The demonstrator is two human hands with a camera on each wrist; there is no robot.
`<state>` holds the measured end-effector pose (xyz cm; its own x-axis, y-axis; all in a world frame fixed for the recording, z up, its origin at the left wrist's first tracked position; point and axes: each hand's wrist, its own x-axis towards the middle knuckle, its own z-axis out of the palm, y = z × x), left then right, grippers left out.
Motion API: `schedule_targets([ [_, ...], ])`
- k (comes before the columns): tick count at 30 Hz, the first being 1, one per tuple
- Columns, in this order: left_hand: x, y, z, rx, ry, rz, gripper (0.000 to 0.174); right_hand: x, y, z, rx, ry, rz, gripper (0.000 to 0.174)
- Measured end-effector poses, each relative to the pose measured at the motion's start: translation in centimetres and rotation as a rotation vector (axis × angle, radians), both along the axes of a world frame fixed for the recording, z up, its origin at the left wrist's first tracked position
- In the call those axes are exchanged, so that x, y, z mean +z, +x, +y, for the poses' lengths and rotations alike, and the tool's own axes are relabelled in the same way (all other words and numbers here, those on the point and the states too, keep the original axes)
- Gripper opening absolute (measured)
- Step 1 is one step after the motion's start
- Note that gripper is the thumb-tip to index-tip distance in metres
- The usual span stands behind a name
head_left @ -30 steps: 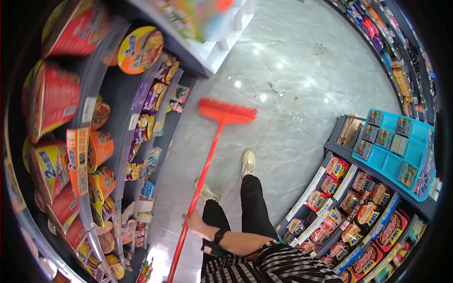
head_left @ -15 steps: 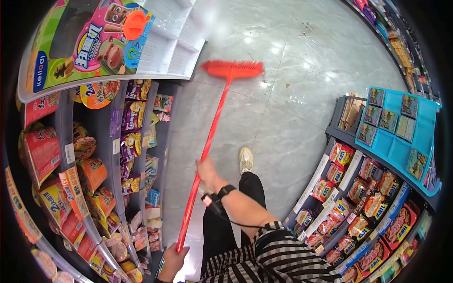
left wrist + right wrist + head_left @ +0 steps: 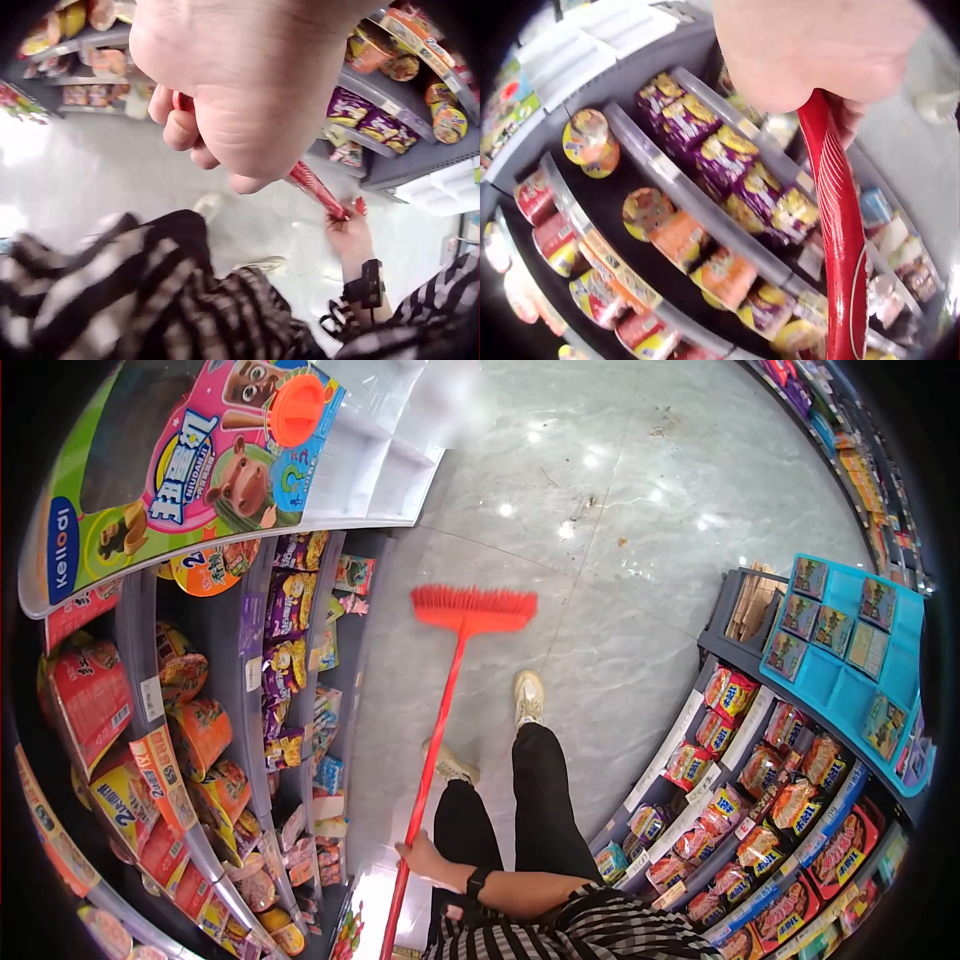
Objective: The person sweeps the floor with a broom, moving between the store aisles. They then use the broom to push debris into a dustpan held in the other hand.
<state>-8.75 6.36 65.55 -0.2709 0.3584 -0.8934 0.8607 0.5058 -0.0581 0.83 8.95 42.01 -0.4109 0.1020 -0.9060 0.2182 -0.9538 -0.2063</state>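
Note:
A red broom [image 3: 448, 695] reaches forward over the floor, its bristle head [image 3: 475, 612] ahead of the person's shoes, bristles facing away. My right hand [image 3: 425, 857], with a dark watch at the wrist, grips the handle partway down. Up close in the right wrist view, that hand [image 3: 817, 56] wraps the shiny red handle [image 3: 840, 247]. My left hand [image 3: 232, 97] curls round the upper end of the handle in the left wrist view; the head view does not show it. Farther along the same handle, the right hand [image 3: 351, 232] appears.
Shelves of instant noodle cups [image 3: 200, 735] and purple snack packs [image 3: 290, 605] line the left. A capsule toy machine [image 3: 185, 470] stands at upper left. On the right are noodle packs [image 3: 760, 850] and a blue display tray [image 3: 832, 685]. Small dark debris [image 3: 568, 520] lies on the grey floor.
The broom head went forward half a second ago and is now back nearer the feet. The right hand drew back with it. The left hand, visible half a second ago, has left the head view.

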Motion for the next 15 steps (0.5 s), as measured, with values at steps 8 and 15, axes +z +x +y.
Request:
schedule_targets([
  [8, 1.3, 0.8, -2.4, 0.133, -0.042, 0.050, 0.029, -4.2, 3.4, 8.3, -0.367, -0.176, -0.035, 0.014],
  [15, -6.3, 1.2, 0.1, 0.253, 0.169, -0.048, 0.029, -3.4, 7.2, 17.9, -0.560, 0.130, -0.096, 0.010],
])
